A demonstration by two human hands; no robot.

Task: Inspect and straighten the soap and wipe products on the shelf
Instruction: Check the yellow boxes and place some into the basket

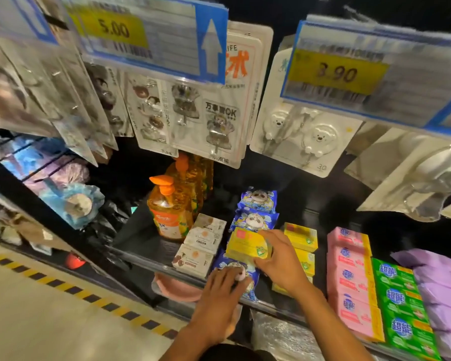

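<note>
On the dark shelf (146, 238) a row of blue panda wipe packs (255, 220) runs front to back. My right hand (279, 261) grips a yellow soap box (245, 243) held above that row. My left hand (219, 298) rests with spread fingers on the front wipe pack (250, 282) at the shelf edge. Right of my hands lie more yellow soap boxes (301, 237), then pink soap bars (349, 280) and green soap bars (399, 303). White soap boxes (203, 243) sit left of the wipes.
Orange pump bottles (167, 212) stand at the left of the shelf. Purple packs (438, 287) lie at the far right. Hanging blister cards of hooks (297, 136) and price tags (151, 35) overhang the shelf. A striped floor line (63, 285) runs below left.
</note>
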